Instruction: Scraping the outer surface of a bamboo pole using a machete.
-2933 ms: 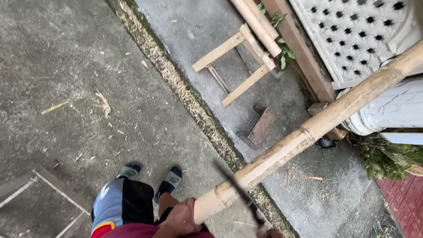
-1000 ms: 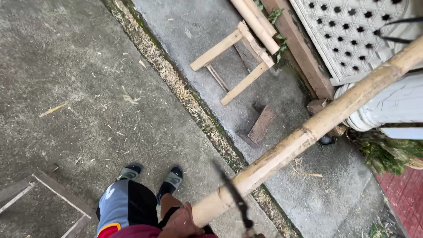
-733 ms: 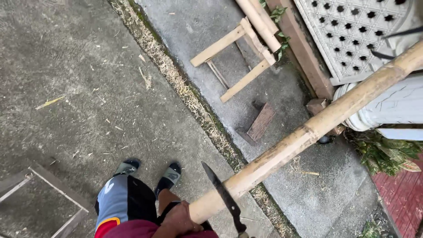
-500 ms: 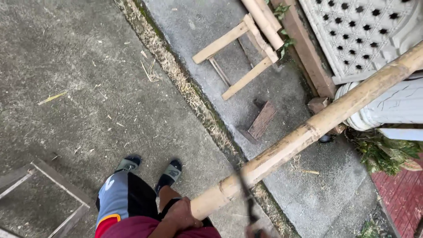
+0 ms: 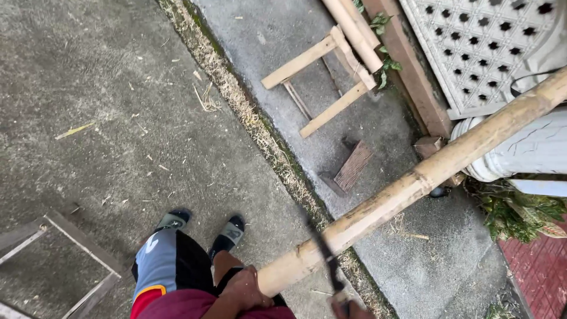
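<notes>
A long thick bamboo pole (image 5: pixel 413 186) runs from the bottom centre up to the right edge, its far end leaning on a white pillar (image 5: pixel 531 150). My left hand (image 5: pixel 247 289) grips the pole's near end against my body. My right hand (image 5: pixel 349 309) shows only partly at the bottom edge and holds a dark-bladed knife (image 5: pixel 323 255). The blade is blurred and lies across the pole close to the near end. My feet in slide sandals (image 5: pixel 204 227) stand on the concrete below.
A wooden frame of pale slats (image 5: pixel 322 77) lies on the concrete slab, with a small dark wood piece (image 5: pixel 351 168) near it. A grass-filled seam (image 5: pixel 248 112) crosses the ground diagonally. A white lattice panel (image 5: pixel 484 41) and green plants (image 5: pixel 520 212) are at right. A metal frame (image 5: pixel 77 248) lies at lower left.
The knife rose beside the pole, then swung down; its blade now lies blurred across the pole near the end. The left hand keeps its grip; the pole stays put.
</notes>
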